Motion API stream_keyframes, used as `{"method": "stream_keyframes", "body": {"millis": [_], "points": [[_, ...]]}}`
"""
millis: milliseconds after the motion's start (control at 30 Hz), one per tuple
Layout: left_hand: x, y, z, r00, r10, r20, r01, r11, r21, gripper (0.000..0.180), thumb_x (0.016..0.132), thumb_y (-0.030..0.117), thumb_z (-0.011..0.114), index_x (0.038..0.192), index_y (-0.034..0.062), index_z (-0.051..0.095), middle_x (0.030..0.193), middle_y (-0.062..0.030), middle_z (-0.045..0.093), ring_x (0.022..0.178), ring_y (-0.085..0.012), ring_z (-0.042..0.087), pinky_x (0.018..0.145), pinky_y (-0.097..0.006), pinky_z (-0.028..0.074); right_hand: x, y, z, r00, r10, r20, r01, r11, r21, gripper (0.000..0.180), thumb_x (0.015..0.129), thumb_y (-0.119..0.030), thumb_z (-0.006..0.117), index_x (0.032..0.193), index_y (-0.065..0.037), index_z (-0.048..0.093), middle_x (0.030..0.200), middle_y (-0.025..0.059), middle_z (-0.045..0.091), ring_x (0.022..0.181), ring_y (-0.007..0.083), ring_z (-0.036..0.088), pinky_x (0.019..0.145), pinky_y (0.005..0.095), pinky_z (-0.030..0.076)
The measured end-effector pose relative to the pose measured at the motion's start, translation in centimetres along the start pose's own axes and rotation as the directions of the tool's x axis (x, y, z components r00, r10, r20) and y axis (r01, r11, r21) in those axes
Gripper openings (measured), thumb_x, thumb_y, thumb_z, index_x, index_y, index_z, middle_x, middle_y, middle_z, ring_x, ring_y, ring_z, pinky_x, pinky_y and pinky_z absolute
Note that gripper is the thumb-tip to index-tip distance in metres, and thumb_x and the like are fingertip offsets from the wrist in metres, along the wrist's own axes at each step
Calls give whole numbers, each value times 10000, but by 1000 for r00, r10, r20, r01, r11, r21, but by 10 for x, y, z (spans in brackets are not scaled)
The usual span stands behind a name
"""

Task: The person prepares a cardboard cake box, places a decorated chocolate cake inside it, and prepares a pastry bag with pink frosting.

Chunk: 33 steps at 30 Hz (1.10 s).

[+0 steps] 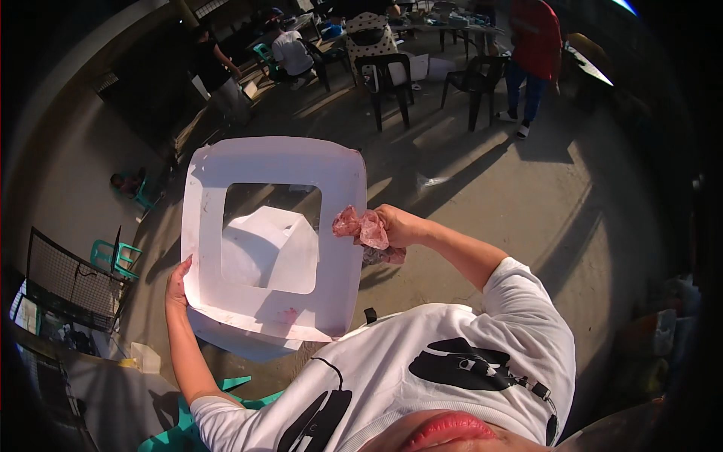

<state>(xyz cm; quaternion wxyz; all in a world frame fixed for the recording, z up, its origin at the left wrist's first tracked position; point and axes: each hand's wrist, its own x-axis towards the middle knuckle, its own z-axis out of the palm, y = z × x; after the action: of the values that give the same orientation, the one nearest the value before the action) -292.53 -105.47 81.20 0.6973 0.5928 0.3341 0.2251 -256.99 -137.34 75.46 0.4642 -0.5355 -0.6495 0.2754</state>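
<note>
Nearest the head camera, the left hand (178, 285) grips the lower left edge of the white windowed box (275, 233), held up before the chest. Beside its right edge the right hand (399, 226) clenches a crumpled pink cloth (363, 227); wiping probably goes best with the box held steady and light strokes.

An open, shaded work yard: bare concrete floor (482, 188), black plastic chairs (392, 79), cluttered worktables (444, 22).
</note>
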Motion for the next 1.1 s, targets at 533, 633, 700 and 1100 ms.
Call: {"method": "stream_keyframes", "body": {"millis": [533, 633, 700, 1100], "points": [[281, -145, 453, 939, -275, 205, -274, -244, 930, 606, 498, 496, 718, 955, 112, 608, 1001, -118, 570, 961, -247, 529, 801, -360, 413, -398, 67, -255, 281, 454, -845, -507, 818, 271, 95, 753, -89, 608, 740, -15, 552, 650, -55, 496, 604, 26, 433, 546, 187, 376], [310, -165, 514, 875, -305, 377, -447, -210, 869, 543, 532, 476, 707, 946, 139, 614, 975, -112, 580, 952, -258, 532, 789, -374, 417, -451, 92, -274, 163, 380, -910, -502, 826, 255, 133, 779, -140, 581, 741, -14, 559, 639, -48, 497, 585, 39, 420, 533, 203, 361], [333, -162, 571, 782, -340, 523, -574, -66, 816, 516, 539, 439, 721, 935, 127, 612, 909, -96, 598, 874, -258, 558, 752, -363, 434, -488, 99, -290, 64, 319, -946, -635, 744, 208, 183, 797, -187, 559, 743, -12, 560, 622, -41, 493, 576, 49, 410, 528, 217, 358], [493, -177, 707, 460, -203, 864, 705, 675, -217, 330, 741, 323, 601, 988, 128, 503, 888, -25, 557, 735, -168, 551, 587, -291, 472, -598, 102, -380, -157, 42, -987, -838, 523, 156, 391, 830, -262, 471, 1114, 7, 476, 1087, 117, 527, 982, 189, 491, 841, 273, 343]]}}
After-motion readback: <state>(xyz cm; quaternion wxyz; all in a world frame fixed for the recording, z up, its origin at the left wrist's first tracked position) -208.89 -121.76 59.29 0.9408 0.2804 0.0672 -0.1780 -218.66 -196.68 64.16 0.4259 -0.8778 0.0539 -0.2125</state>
